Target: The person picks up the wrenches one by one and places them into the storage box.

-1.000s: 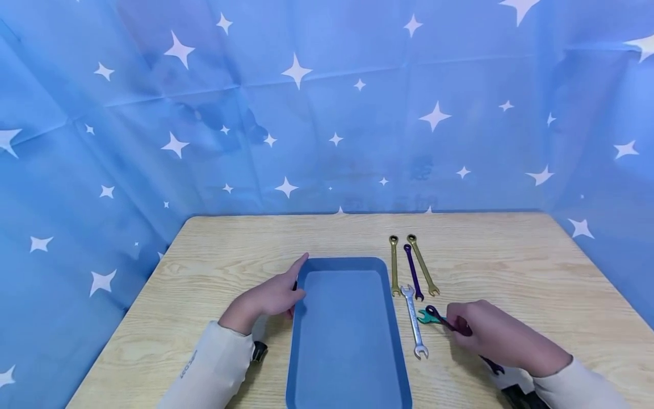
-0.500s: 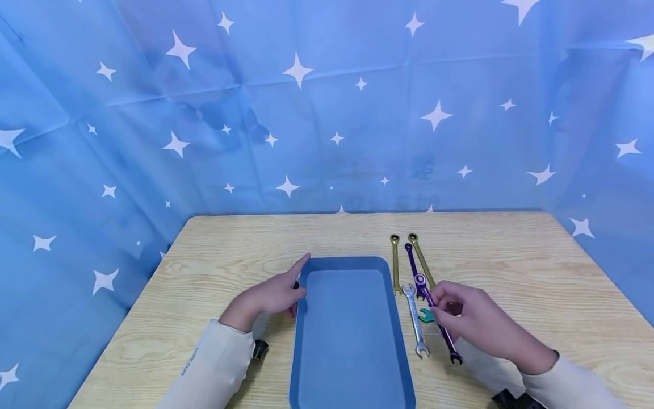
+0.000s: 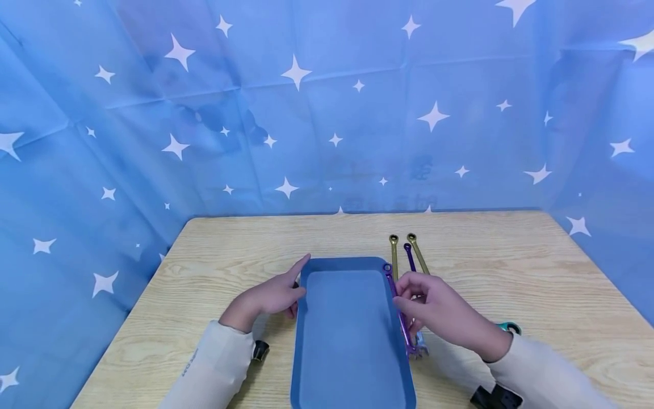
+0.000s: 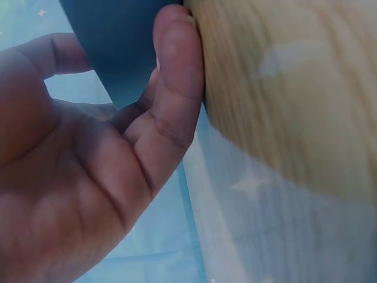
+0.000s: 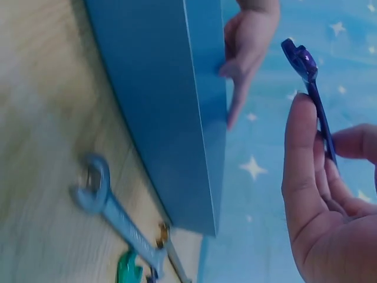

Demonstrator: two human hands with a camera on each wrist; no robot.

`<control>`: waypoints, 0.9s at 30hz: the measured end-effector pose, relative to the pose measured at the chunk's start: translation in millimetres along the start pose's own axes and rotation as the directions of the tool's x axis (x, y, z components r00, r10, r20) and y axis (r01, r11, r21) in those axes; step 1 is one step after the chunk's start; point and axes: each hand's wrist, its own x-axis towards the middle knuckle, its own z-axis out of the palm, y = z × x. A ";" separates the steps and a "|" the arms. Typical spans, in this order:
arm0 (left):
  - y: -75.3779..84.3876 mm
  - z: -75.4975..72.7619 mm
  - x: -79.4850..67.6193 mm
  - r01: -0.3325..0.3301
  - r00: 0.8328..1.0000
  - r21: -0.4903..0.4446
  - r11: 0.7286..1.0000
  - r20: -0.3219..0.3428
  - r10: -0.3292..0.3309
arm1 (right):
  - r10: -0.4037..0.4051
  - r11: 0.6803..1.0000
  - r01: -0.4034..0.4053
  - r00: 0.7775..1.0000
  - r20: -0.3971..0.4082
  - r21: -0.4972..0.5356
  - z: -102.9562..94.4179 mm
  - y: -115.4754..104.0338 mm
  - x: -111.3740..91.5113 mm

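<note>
My right hand pinches a purple combination wrench between thumb and fingers, over the right rim of the blue tray. The wrench's ring end points away from me. In the right wrist view, the held wrench is raised above the tray's outer wall. My left hand grips the tray's left side, its thumb over the rim and its index finger stretched along the edge. In the left wrist view, curled fingers lie against the tray's outer wall.
Right of the tray lie two gold wrenches, another purple wrench and a silver open-end wrench, partly behind my right hand. A green wrench shows beside my right sleeve. A star-patterned blue curtain stands behind the wooden table.
My right hand has lifted the purple wrench from the right side and carried it left to the tray's rim, turning it lengthwise along the tray. The left hand has stayed put.
</note>
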 end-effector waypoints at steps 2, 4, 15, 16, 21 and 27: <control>0.3 0.4 0.3 -0.006 1.000 -0.002 1.000 0.002 0.006 | 0.011 1.000 -0.011 1.000 0.013 0.028 4.4 -1.9 3.3; 0.5 0.5 0.5 -0.007 1.000 -0.003 1.000 0.004 0.007 | 0.019 0.998 -0.021 0.999 0.031 0.054 9.6 -2.5 6.7; -2.0 -0.8 2.9 -0.003 0.999 -0.012 1.000 0.032 0.003 | 0.087 0.982 -0.106 0.989 0.120 0.157 45.0 -5.1 27.0; -2.2 -0.8 2.7 -0.004 0.999 -0.015 1.000 0.034 0.005 | 0.090 0.982 -0.109 0.988 0.126 0.157 47.8 -5.8 29.0; -1.4 -0.3 1.9 -0.012 0.999 -0.019 1.000 0.035 0.013 | 0.112 0.974 -0.137 0.983 0.147 0.179 58.6 -8.8 36.7; -1.5 -0.1 1.4 -0.014 0.999 -0.020 1.000 0.036 0.015 | 0.152 0.957 -0.195 0.968 0.198 0.217 66.0 -15.4 43.7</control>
